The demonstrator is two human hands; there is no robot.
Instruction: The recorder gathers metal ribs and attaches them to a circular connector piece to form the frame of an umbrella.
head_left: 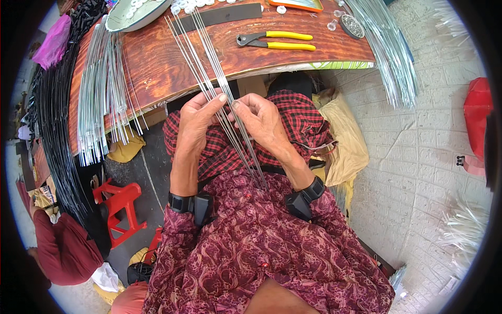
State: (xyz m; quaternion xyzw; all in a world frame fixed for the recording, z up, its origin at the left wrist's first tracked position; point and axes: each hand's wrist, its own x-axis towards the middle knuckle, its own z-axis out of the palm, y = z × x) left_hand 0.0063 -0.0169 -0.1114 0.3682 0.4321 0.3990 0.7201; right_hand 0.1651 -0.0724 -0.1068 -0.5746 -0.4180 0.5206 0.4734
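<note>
Several thin silvery metal rods run from the table down across my lap, in two close groups. My left hand pinches one group between thumb and fingers. Beside it, my right hand grips the other group the same way, thumb on top. The rods' far ends reach a cluster of small white plastic pieces; whether they are attached there I cannot tell. Their near ends rest against my patterned shirt. Pliers with yellow handles lie on the wooden table, beyond my right hand.
A pale enamel basin holds more white pieces. Rod bundles hang over the table's left edge beside black rods; another bundle overhangs the right. A dark flat bar lies behind. A red stool and another person's sleeve are at left.
</note>
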